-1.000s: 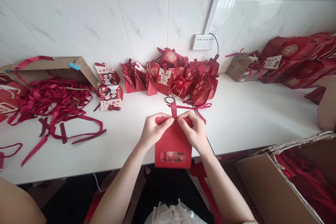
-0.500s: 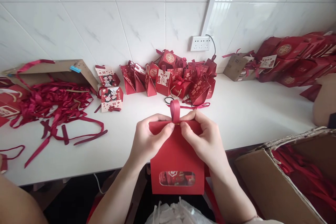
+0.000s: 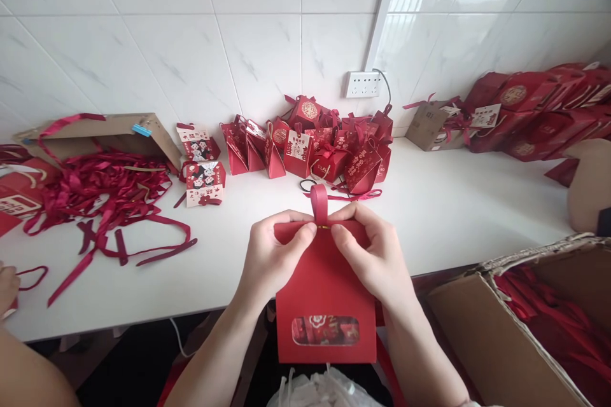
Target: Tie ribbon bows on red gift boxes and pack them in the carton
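A red gift box [image 3: 324, 286] hangs upright before me, over the table's front edge. Its small clear window [image 3: 325, 331] shows patterned red contents. My left hand [image 3: 281, 245] pinches the top edge on the left, thumb in front and fingers behind. On the other side of the centre, my right hand [image 3: 365, 245] grips the same edge in the same way. Between the thumbs, a red ribbon loop [image 3: 319, 203] rises from the top, with a thin gold strip at its base. The fingers behind the box are mostly hidden.
Small red gift boxes [image 3: 298, 152] stand against the tiled wall. Tangled red ribbons [image 3: 109, 197] spill from a tipped carton [image 3: 157, 140] at left. An open cardboard box [image 3: 472, 305] holds red items at right. Other people's arms [image 3: 589, 184] reach in from both sides.
My hands keep their hold on the box's top edge. The view has tilted slightly, so the scene sits lower. At the far left, another person's hand has come into view.
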The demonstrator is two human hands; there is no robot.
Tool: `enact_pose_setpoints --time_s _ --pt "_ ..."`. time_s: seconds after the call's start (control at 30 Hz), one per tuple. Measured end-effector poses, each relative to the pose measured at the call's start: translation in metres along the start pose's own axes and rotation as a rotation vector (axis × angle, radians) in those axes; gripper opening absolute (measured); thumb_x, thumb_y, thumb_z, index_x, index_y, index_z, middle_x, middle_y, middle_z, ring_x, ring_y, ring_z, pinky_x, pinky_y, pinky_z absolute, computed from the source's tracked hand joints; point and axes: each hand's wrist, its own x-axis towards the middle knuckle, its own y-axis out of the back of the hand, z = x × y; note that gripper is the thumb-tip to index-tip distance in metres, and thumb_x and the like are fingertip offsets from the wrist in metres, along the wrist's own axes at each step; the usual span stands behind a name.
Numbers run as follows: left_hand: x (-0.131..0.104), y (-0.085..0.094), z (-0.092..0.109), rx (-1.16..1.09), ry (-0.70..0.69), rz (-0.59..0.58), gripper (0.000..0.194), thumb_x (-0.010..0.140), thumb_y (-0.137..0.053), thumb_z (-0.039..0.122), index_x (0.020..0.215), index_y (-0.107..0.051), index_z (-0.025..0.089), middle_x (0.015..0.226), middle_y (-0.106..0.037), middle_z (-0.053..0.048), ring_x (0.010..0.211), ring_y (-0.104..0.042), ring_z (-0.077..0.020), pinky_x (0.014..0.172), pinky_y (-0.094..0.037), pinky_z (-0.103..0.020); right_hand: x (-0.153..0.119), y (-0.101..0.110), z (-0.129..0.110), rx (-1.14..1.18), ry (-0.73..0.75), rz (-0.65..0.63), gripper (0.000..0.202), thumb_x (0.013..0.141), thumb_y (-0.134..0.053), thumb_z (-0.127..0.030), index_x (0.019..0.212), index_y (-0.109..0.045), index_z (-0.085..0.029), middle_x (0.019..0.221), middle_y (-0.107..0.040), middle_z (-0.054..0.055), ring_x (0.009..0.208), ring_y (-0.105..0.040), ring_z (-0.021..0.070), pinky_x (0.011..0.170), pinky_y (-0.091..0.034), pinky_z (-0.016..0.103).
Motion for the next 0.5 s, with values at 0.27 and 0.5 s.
enact_pose_setpoints --time_s 0.27,0.5 --pt "-0.001 -0.002 -0.002 0.024 -0.001 -0.005 0.018 0.078 -0.059 0.031 0.084 -0.07 0.018 0.068 -0.068 0.0 0.062 -0.06 -0.0145 0.055 -0.047 -0.023 -0.001 0.0 0.001 -0.031 0.017 0.02 0.014 0.085 -0.048 -0.028 0.079 -0.057 -0.018 0.067 -0.058 -0.002 0.054 -0.047 0.009 0.045 -0.034 0.018" --pt "0.003 0.001 -0.013 -0.126 -0.018 -0.096 0.034 0.082 -0.052 0.041 0.103 -0.064 0.018 0.096 -0.068 -0.007 0.091 -0.064 -0.0221 0.075 -0.052 -0.03 0.007 0.008 0.013 0.04 0.107 0.124 0.013 0.083 -0.049 -0.025 0.086 -0.06 -0.02 0.076 -0.06 -0.001 0.065 -0.053 0.0107 0.057 -0.04 0.02"
